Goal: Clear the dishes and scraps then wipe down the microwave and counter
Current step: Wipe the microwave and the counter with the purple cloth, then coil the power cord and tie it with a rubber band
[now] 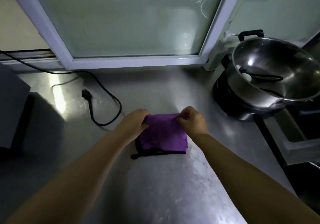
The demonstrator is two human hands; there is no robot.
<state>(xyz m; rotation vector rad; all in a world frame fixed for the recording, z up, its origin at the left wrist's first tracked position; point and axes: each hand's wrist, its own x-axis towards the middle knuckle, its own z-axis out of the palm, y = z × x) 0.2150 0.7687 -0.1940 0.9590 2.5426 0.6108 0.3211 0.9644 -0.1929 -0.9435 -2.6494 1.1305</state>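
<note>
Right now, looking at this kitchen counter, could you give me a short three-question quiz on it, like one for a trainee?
1. True or false: both hands grip the purple cloth.
2. Which lies left of the cloth on the counter? A) a black power plug, B) a plate, C) a sponge.
3. Fill in: the steel pot at the right holds a black ____.

Key:
1. True: the left hand and right hand each pinch a far corner.
2. A, the black power plug, lying loose on its cord.
3. Cord, coiled inside the tilted pot.
</note>
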